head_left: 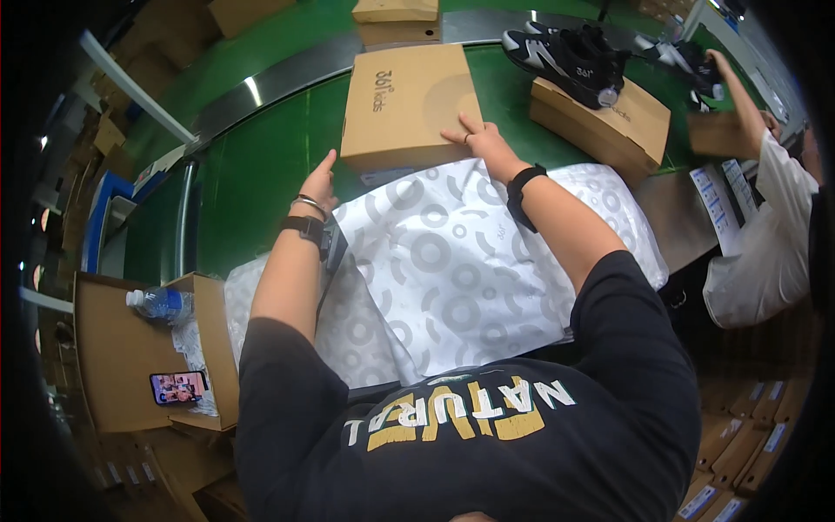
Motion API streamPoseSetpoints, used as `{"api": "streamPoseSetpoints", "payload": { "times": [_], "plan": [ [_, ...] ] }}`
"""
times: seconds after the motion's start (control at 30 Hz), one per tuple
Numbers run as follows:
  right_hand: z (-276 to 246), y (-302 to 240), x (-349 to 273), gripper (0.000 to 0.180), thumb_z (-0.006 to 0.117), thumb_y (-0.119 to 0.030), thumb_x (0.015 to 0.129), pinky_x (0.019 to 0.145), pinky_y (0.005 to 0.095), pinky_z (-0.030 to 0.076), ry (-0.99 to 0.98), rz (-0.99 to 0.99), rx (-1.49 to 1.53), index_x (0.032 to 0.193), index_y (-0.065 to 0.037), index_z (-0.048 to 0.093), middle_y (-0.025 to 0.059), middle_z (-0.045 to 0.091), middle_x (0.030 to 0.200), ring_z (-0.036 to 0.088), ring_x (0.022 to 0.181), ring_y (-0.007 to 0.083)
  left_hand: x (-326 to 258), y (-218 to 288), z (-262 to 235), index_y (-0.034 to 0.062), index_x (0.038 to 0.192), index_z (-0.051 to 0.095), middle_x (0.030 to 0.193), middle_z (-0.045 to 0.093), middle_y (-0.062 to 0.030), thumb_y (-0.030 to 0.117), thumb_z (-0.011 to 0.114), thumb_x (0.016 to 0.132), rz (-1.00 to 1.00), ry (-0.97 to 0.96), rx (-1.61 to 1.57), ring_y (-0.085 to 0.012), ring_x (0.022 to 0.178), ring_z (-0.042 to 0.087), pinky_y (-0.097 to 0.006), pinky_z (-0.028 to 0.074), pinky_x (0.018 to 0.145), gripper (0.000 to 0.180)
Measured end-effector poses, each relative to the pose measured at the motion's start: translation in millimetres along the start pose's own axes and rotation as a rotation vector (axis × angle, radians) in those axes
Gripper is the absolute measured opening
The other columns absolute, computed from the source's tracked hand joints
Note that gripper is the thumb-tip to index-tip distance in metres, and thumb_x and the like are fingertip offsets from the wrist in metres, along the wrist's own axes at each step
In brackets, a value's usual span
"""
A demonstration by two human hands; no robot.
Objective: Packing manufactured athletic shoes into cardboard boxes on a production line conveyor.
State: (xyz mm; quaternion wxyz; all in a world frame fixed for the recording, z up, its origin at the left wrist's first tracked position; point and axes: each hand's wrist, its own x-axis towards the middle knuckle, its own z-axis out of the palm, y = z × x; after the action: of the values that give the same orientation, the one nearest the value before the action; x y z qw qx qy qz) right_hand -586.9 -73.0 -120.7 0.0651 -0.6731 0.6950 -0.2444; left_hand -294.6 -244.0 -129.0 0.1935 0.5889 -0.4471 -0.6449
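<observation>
The person leans over a green belt that curves across the view. A closed brown box lies on the belt straight ahead, with its near edge just beside a stack of white paper printed with grey rings. The right hand rests flat on the near right corner of the box lid, fingers spread and open, clamped on nothing. The left hand is at the near left corner of the box; its forefinger points up toward the box edge and the other fingers are loosely bent, with nothing held. I cannot tell if this finger touches the box. Both wrists carry a dark band.

The paper covers the desk in front of the person and hangs toward the body. To the right of the box stands a second box, turned at an angle, and a pair of black and white shoes lies on top of it. Two more boxes are stacked farther back on the belt. At the far right another person in a white shirt reaches an arm toward a shoe on the belt.

At the lower left an open carton holds a water bottle and a phone with a lit screen.
</observation>
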Motion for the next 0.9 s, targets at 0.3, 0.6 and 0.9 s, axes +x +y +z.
{"api": "streamPoseSetpoints", "payload": {
  "times": [0.3, 0.6, 0.9],
  "plan": [
    [-1, 18, -13, 0.081, 0.062, -0.035, 0.076, 0.089, 0.039, 0.039, 0.407, 0.112, -0.038, 0.132, 0.002, 0.018, 0.0264, 0.041, 0.123, 0.046, 0.107, 0.038, -68, 1, 31, 0.0051, 0.135, 0.027, 0.132, 0.035, -0.0223, 0.057, 0.029, 0.088, 0.535, -0.414, 0.227, -0.0317, 0.124, 0.031, -0.04, 0.027, 0.099, 0.07],
    [-106, 105, -91, 0.069, 0.067, -0.037, 0.07, 0.088, 0.0445, 0.037, 1.233, 0.635, -0.303, 0.12, 0.004, 0.04, 0.0227, 0.046, 0.111, 0.042, 0.106, 0.0374, -63, -29, 16, -0.0041, 0.116, 0.05, 0.116, 0.053, -0.0185, 0.045, 0.035, 0.091, 0.557, -0.212, 0.42, -0.0264, 0.109, 0.049, -0.032, 0.034, 0.094, 0.057],
    [-133, 230, -134, 0.066, 0.062, -0.019, 0.071, 0.079, 0.0574, 0.037, 0.762, 1.099, 0.854, 0.128, -0.011, 0.028, 0.0151, 0.048, 0.117, 0.048, 0.104, 0.0346, -20, -83, 12, -0.0035, 0.113, 0.05, 0.115, 0.052, -0.0179, 0.033, 0.041, 0.091, 0.451, -0.283, -0.288, -0.0255, 0.107, 0.049, -0.032, 0.035, 0.093, 0.043]
  ]
}}
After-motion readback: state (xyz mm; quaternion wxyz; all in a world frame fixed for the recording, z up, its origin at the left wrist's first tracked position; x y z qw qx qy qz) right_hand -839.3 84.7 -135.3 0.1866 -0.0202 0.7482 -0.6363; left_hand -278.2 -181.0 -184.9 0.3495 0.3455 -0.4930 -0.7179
